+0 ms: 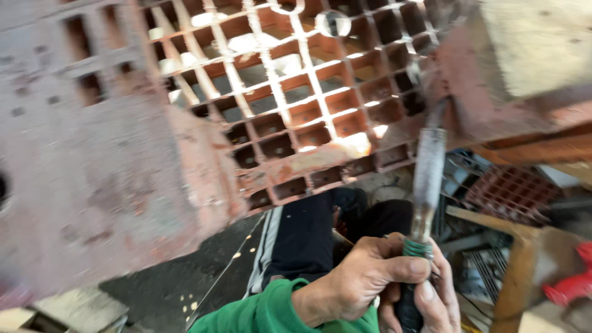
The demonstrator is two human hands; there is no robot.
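Both of my hands grip the lower end of one long metal tool (427, 179). My left hand (361, 277), in a green sleeve, wraps the handle by its green band (418, 248). My right hand (435, 302) closes on the dark grip just below. The blurred shaft rises to the right edge of a rust-red metal grating (296, 111) that tilts across the upper view. Whether the tip touches the grating is unclear.
A solid rust-red plate (92, 185) fills the left side. A pale block (536, 43) sits on the frame at top right. Lower right holds a smaller red grate (512, 191), a wooden piece (518, 265) and a red object (573, 285). Dark striped trousers (296, 240) show below the grating.
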